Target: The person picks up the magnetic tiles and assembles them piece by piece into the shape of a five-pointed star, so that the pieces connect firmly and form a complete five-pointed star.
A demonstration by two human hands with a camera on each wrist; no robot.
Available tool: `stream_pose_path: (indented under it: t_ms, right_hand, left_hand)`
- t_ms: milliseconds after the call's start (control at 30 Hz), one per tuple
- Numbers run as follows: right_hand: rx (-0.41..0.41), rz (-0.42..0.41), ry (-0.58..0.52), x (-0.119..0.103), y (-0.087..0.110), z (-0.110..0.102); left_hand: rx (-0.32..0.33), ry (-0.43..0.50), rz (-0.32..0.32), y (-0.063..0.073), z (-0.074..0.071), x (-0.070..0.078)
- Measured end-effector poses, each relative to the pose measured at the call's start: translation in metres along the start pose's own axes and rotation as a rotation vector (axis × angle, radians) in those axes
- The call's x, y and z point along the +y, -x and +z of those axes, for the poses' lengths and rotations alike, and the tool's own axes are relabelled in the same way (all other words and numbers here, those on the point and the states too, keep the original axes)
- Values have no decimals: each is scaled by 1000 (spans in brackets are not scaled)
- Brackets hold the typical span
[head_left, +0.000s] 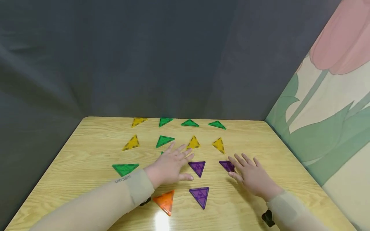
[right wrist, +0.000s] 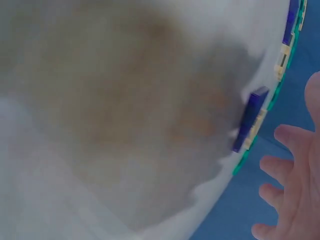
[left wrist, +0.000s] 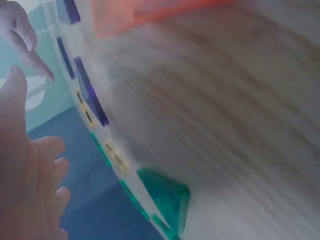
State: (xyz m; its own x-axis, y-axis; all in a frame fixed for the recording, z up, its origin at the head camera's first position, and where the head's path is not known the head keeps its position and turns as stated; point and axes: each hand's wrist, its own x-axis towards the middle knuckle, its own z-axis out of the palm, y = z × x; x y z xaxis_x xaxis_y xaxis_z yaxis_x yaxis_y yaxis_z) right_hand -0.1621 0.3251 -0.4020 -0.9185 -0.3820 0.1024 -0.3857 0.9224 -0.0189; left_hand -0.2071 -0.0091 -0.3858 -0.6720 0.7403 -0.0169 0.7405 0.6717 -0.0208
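Both hands hold nothing, and their fingers are spread. In the head view my left hand (head_left: 171,166) hovers palm down over the middle of the table, partly hiding a green triangle tile (left wrist: 165,197) beneath it. My right hand (head_left: 254,175) is to the right, its fingertips overlapping a purple triangle tile (head_left: 226,165). Between the hands lie two more purple triangle tiles, one farther (head_left: 198,167) and one nearer (head_left: 200,196). An orange triangle tile (head_left: 165,202) lies below the left wrist. Left of that hand is a wide green triangle tile (head_left: 125,168), partly covered by the sleeve.
Yellow triangle tiles (head_left: 132,143) and green triangle tiles (head_left: 189,123) form loose rows toward the back of the wooden table (head_left: 86,144). A dark curtain (head_left: 173,57) hangs behind it. On the right stands a wall with a flower pattern (head_left: 332,112).
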Motion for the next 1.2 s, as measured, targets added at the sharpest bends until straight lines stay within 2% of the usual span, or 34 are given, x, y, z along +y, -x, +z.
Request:
stream_pose_path:
  t_ms: [200,300,400,533,700,933,1200]
  right_hand:
    - [-73,8,-86,-5,19,4]
    - [-87,8,-138,-11,20,7]
    - [-90,-7,-185,-19,19,8]
    - [-93,-19,-195,-33,16,8]
    - [-87,35,-163,-51,10,4]
    - [-93,89,-137,-72,-7,6]
    - [-116,60,-155,-83,-12,10]
  left_hand:
    - [-62,22,47,-8,7,12]
    - [-101,34,60,-11,13,15]
    - [-124,29,48,-14,17,18]
    - [-123,47,23,-18,20,24]
    - [-108,77,7,-24,21,31]
    - [-103,97,-4,-26,22,33]
    - [-101,81,3,-30,26,33]
